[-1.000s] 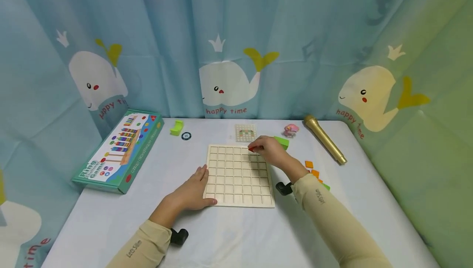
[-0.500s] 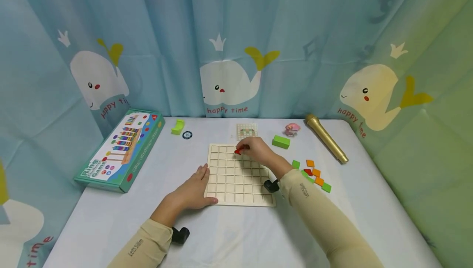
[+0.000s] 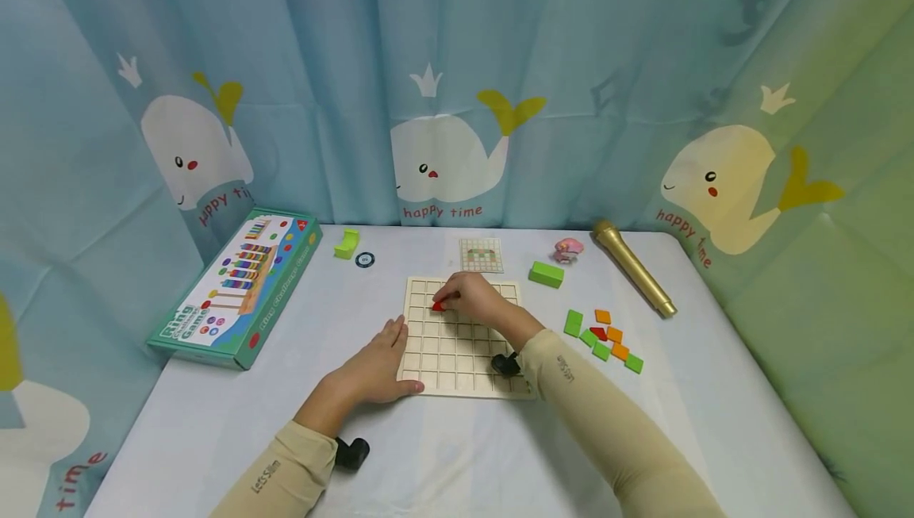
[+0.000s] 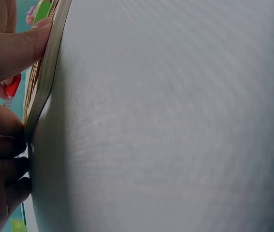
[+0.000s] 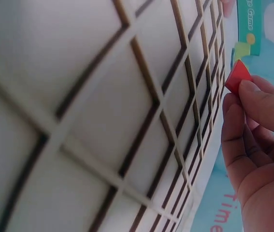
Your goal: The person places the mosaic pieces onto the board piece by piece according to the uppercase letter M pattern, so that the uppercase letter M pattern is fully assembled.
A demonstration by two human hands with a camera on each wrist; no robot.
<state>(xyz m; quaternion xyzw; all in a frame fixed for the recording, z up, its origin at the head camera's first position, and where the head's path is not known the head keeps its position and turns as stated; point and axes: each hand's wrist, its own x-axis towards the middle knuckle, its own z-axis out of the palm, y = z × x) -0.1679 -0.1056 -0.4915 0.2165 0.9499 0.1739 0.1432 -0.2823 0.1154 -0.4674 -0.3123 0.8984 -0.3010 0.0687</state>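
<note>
Right hand [image 3: 474, 302]: fingertips pinch a small red tile [image 3: 437, 306]; the grip is closed to a narrow pinch with only one corner of the tile showing past the fingers. Right wrist view confirms it: red tile [image 5: 237, 77] is held at the tips, just above the lattice.
Red tile, place: over the far-left part of the wooden grid board [image 3: 462, 337], in the second row or so from its far edge; whether it touches a cell I cannot tell.
Left hand [image 3: 378, 361]: lies flat on the worktop [image 3: 457, 454], fingers straight, pressed against the near-left edge of the board; holds nothing. Judged: it braces the board so it does not slide under the other hand.
Left wrist view: fingers [image 4: 11, 48] lie along the thin side of the board [image 4: 47, 82]; a bit of the red tile [image 4: 12, 87] shows beyond.
Grid board: middle of the worktop, flat, cells seem bare apart from the covered area.
Loose tiles [image 3: 603, 335]: green, orange and one red, in a loose cluster towards the right edge, well apart from the board; judged a supply within the right hand's reach.
Pattern card [image 3: 481, 255]: just beyond the far edge of the board, face up, probably the reference.
Green block [image 3: 546, 274]: right of the card.
Pink figure [image 3: 567, 249]: near the far edge.
Gold microphone [image 3: 631, 278]: far-right corner, lying diagonally.
Game box [image 3: 239, 286]: left edge.
Green piece [image 3: 346, 243] and dark disc [image 3: 365, 259]: far edge, left of the card.
</note>
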